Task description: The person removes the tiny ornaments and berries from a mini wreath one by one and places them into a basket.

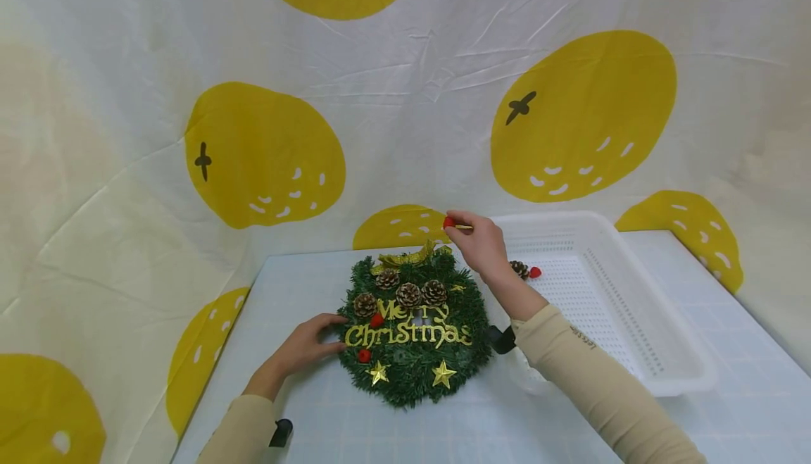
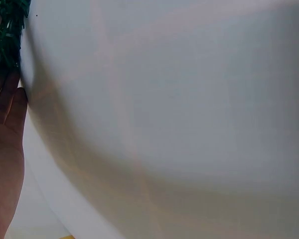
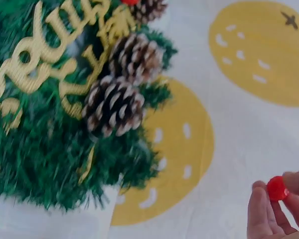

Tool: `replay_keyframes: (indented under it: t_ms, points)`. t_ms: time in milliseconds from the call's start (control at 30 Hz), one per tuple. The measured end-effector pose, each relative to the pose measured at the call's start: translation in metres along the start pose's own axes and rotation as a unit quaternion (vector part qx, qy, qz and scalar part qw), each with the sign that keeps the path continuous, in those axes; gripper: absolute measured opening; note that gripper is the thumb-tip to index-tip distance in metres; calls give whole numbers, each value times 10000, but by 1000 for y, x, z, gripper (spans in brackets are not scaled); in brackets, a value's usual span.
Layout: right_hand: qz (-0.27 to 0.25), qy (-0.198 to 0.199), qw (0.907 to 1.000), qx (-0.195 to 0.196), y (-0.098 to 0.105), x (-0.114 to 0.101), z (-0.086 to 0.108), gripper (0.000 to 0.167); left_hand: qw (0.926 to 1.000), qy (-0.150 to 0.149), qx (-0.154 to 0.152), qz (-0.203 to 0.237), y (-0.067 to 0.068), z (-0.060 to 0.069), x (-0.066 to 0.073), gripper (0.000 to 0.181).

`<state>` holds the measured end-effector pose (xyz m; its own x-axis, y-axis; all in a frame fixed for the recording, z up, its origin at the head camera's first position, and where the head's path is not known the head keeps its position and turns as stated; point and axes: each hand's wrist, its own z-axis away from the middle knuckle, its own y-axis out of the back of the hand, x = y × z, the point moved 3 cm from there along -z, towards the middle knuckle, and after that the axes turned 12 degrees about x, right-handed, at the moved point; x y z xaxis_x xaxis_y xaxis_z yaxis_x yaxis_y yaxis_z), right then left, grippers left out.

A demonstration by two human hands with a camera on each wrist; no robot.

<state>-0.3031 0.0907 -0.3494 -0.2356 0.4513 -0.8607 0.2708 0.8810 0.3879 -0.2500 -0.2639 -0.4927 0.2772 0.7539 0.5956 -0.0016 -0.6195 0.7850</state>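
Note:
A green wreath [image 1: 412,372] lies on the table, with gold "Merry Christmas" lettering [image 1: 408,335], several pinecones [image 1: 408,295], two gold stars [image 1: 443,374] and red berries [image 1: 364,355] on it. My left hand [image 1: 305,344] touches the wreath's left edge, fingers relaxed; in the left wrist view the hand [image 2: 6,149] lies beside the greenery [image 2: 5,45]. Above the wreath's upper right, my right hand [image 1: 480,242] pinches a red berry [image 1: 448,222] between thumb and fingers. The right wrist view shows that berry [image 3: 277,188] in the fingertips, apart from the pinecones [image 3: 114,106].
A white perforated basket [image 1: 681,341] stands on the table at the right, partly behind my right forearm. In it lie a pinecone [image 1: 519,269] and a red berry [image 1: 535,272]. A pale cloth with yellow fruit shapes [image 1: 583,115] hangs behind the table.

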Motion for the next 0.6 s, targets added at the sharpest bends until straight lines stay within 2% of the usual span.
replay_keyframes:
  t_ms: [267, 467, 600]
  points:
    - [319, 18, 9992, 248, 20, 20, -11, 41, 9999, -59, -45, 100, -1, 0, -1, 51]
    - [789, -139, 9955, 505, 39, 35, -22, 41, 9997, -216, -80, 99, 0, 0, -1, 52]
    - [973, -276, 9928, 640, 52, 48, -27, 42, 9997, -202, -73, 86, 1, 0, -1, 52]
